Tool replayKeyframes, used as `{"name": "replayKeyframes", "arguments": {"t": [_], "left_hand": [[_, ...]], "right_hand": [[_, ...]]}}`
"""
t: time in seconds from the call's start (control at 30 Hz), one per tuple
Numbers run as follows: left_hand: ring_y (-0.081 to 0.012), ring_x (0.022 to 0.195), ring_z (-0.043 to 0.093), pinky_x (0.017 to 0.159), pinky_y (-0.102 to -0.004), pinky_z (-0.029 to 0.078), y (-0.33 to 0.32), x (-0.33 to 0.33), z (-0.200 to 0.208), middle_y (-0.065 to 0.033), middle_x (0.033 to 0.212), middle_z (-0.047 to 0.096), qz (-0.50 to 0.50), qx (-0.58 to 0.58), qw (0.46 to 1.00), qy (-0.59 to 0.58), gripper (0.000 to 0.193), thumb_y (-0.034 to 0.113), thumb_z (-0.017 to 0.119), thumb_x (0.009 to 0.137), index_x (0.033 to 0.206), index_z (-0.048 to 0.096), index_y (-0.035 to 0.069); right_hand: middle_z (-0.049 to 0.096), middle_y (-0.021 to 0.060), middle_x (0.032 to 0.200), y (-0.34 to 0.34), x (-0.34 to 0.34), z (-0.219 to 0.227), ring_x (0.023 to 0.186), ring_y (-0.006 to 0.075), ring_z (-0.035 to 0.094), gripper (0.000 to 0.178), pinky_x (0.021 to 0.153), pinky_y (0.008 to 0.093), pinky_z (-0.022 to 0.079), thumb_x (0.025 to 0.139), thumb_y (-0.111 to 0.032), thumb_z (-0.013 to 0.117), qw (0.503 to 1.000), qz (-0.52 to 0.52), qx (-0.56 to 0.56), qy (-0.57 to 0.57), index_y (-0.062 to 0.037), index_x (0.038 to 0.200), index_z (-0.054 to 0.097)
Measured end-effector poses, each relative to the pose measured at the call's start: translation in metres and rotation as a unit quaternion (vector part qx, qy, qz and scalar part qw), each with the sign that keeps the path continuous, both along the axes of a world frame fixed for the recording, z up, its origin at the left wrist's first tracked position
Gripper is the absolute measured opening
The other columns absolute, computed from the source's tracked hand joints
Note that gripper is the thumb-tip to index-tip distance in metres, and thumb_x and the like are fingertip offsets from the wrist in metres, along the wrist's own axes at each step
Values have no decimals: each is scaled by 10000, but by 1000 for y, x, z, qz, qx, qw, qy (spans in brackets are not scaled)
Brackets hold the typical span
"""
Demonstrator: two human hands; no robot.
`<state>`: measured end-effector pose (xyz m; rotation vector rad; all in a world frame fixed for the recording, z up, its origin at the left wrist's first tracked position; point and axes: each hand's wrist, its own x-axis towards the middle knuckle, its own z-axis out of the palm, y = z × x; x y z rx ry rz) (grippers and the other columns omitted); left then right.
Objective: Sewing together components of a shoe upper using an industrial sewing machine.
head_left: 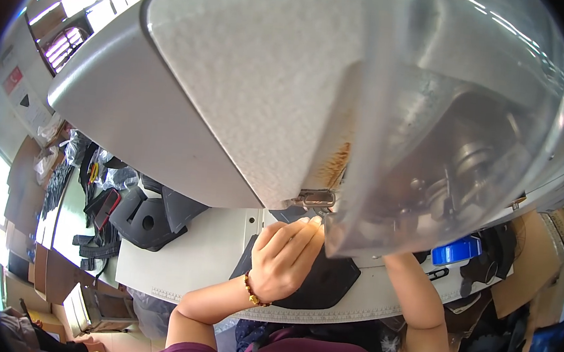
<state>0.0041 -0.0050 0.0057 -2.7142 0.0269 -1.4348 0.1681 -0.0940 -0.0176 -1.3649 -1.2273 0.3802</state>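
Note:
A large grey sewing machine (pixel 236 85) fills the upper view, with a clear plastic cover (pixel 434 122) over its right part. Below the machine head my left hand (pixel 283 260) reaches up, fingers pressed together at a small metal part (pixel 317 198) near the needle area. What the fingertips pinch, if anything, is too small to make out. Under that hand lies a black panel (pixel 330 281) on the white table (pixel 180 268). My right forearm (pixel 416 295) goes in beneath the plastic cover; the right hand and its fingers are hidden there.
Black cut panels (pixel 147 221) are piled left of the machine, by straps and plastic bags. A blue round roll (pixel 456 250) stands to the right, near cardboard (pixel 533 258). Ruler marks follow the table's front edge. Another person (pixel 33 335) is partly seen at the lower left.

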Motion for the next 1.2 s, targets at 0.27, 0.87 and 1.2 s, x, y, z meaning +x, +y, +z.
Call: {"name": "replayKeyframes", "arguments": {"t": [0.27, 0.87, 1.2], "left_hand": [[-193, 649, 547, 592, -275, 442, -3, -2, 0, -114, 820, 586, -43, 15, 998, 41, 232, 34, 570, 436, 664, 579, -10], [-163, 790, 624, 608, -233, 447, -12, 0, 0, -102, 893, 628, 62, 27, 997, 41, 189, 19, 578, 659, 836, 614, -35], [-178, 847, 619, 648, -257, 455, 3, -4, -2, -93, 908, 629, 12, 3, 999, 39, 200, 19, 591, 665, 861, 623, -8]], "right_hand": [[584, 37, 741, -5, 7, -14, 696, 132, 568, 171, 572, 284, 466, 737, -109, 608, 1000, 7, -11, -7, -21, 880, 572], [565, 42, 731, 3, -7, -13, 664, 142, 541, 146, 593, 279, 456, 743, -97, 596, 992, -22, -25, 120, -27, 867, 562], [577, 45, 773, 1, -21, -21, 718, 156, 556, 186, 662, 302, 461, 784, -166, 578, 985, -159, 51, -45, -45, 926, 566]]}}
